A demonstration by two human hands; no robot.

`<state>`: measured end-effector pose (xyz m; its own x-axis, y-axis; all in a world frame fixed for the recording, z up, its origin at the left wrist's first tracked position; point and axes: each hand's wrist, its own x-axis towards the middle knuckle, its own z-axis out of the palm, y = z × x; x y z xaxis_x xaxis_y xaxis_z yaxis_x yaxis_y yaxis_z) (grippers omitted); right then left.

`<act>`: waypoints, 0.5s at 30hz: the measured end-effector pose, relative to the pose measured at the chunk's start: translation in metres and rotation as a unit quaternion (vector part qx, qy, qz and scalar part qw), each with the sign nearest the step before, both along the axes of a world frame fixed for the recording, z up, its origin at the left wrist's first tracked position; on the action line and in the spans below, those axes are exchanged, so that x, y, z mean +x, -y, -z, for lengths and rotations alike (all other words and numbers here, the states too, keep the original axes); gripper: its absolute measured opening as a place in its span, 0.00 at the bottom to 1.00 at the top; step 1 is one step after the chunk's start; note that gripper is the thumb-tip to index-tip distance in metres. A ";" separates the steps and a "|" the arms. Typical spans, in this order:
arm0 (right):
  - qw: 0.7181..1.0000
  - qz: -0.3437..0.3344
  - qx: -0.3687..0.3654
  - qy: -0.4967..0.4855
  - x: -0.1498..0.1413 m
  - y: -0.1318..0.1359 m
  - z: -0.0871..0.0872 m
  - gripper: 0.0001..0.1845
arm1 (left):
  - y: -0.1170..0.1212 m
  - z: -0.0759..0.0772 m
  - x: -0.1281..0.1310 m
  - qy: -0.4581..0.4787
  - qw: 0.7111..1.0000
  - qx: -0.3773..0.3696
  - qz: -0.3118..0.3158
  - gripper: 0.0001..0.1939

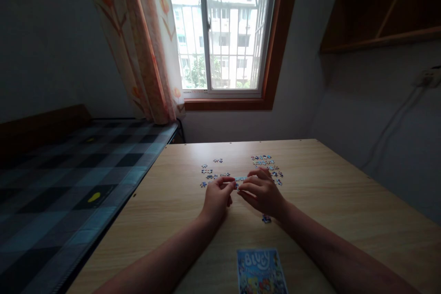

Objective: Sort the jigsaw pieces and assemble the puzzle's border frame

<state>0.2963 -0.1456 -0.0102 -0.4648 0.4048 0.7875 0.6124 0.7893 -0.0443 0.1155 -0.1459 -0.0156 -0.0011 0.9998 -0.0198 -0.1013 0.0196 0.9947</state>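
Observation:
My left hand (218, 194) is closed in a pinch, thumb and forefinger at a small jigsaw puzzle piece (236, 185) over the table. Across from it, my right hand (264, 192) has its fingers bent and the thumb near the forefinger, with the tips at the same small piece; the fingers partly hide it. Just beyond the fingertips shows a light-blue strip of puzzle pieces (240, 178). Loose puzzle pieces (207, 172) lie to the left of my hands. A larger cluster of pieces (263, 162) lies behind my right hand, and another piece (266, 218) sits below its wrist.
A blue Bluey picture card or box (261, 270) lies at the near side of the wooden table (172, 216). To the left is a bed with a checked cover (113, 161). A window (227, 32), a curtain (144, 41) and a wall shelf (382, 23) surround the table.

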 end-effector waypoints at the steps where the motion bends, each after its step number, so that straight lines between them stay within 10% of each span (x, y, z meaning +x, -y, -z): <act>1: 1.000 -0.001 -0.001 -0.001 0.001 -0.001 0.001 0.03 | 0.000 0.001 0.000 0.002 1.000 0.000 0.001 0.19; 15: 0.999 -0.028 -0.025 -0.022 0.003 -0.010 0.011 0.07 | -0.006 0.000 -0.006 -0.103 0.992 0.066 0.029 0.17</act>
